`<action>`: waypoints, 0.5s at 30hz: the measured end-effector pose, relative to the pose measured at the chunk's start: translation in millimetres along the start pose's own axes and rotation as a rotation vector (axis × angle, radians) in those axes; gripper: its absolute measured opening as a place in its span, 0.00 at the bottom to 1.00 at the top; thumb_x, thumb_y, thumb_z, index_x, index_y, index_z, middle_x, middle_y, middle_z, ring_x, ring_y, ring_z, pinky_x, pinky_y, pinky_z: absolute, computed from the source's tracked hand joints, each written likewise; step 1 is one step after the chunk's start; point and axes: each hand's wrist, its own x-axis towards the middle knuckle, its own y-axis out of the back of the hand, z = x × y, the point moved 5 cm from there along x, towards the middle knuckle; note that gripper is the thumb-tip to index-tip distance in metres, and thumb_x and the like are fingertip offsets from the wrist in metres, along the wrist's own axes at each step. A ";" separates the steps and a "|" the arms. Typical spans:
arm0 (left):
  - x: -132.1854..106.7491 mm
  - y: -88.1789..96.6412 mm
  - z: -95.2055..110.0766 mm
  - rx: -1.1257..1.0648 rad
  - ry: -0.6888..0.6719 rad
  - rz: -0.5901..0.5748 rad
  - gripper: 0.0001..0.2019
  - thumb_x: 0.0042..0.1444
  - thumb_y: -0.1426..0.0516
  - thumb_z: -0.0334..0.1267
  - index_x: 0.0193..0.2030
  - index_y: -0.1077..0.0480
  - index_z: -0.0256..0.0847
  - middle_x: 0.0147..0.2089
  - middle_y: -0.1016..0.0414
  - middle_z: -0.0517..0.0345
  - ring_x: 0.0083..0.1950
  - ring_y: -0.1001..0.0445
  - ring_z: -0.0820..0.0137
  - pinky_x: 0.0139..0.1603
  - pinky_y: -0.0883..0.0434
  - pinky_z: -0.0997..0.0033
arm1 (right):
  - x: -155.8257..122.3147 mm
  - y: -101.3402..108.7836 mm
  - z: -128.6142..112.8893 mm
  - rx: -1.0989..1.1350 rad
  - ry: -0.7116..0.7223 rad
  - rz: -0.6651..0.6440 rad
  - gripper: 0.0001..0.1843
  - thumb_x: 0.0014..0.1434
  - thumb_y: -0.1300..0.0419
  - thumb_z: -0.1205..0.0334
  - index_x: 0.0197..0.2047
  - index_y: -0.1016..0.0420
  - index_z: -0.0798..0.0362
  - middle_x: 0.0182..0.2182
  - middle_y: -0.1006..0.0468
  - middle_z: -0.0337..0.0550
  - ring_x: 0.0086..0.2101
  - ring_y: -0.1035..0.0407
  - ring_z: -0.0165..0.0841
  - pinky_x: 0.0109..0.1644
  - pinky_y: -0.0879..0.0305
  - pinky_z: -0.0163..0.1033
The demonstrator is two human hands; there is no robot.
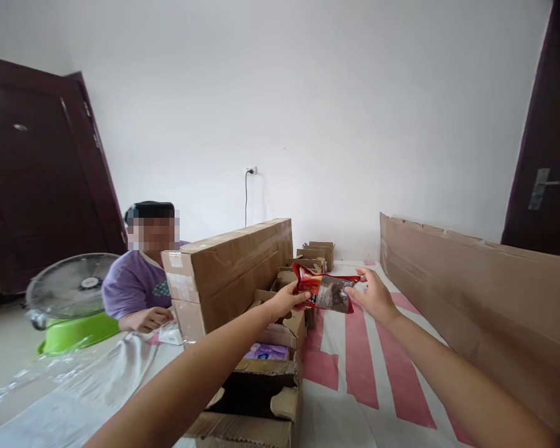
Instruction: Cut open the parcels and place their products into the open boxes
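A red snack packet point(329, 292) with a clear window and brown contents is held up between my two hands, above the cloth-covered table. My left hand point(287, 300) pinches its left end, thumb in front. At the opposite end, my right hand point(371, 294) grips the packet's edge with thumb and fingers. Just under my left forearm runs a row of open cardboard boxes point(287, 401). A purple packet point(268, 351) lies inside one of them.
A tall taped carton point(233, 267) stands left of the boxes, and a cardboard panel point(471, 292) borders the right side. Red and white cloth point(364, 354) covers the table. Beyond the carton sits a person in purple point(135, 283), near a fan point(74, 286) and a green basin point(79, 330).
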 end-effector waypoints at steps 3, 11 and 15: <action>-4.0 5.5 4.4 -0.062 0.027 0.071 0.32 0.40 0.33 0.60 0.45 0.32 0.40 0.37 0.22 0.55 0.31 0.25 0.70 0.31 0.34 0.73 | -1.9 -4.1 34.6 0.128 -0.162 0.029 0.39 0.48 0.35 0.41 0.58 0.34 0.52 0.53 0.28 0.55 0.49 0.30 0.46 0.51 0.33 0.52; -35.8 -21.0 10.7 -0.108 0.119 0.100 0.32 0.41 0.37 0.67 0.38 0.32 0.39 0.28 0.27 0.62 0.24 0.34 0.76 0.27 0.37 0.75 | -52.3 -37.9 18.6 0.542 -0.230 -0.205 0.42 0.44 0.32 0.39 0.58 0.36 0.49 0.54 0.27 0.52 0.48 0.28 0.43 0.43 0.29 0.46; -61.5 -42.1 21.5 -0.077 0.142 0.109 0.32 0.44 0.42 0.70 0.38 0.33 0.39 0.30 0.25 0.59 0.25 0.32 0.75 0.27 0.34 0.74 | -78.5 -38.2 -5.9 0.681 -0.237 -0.304 0.33 0.47 0.32 0.40 0.49 0.30 0.53 0.36 0.23 0.43 0.32 0.29 0.36 0.30 0.33 0.39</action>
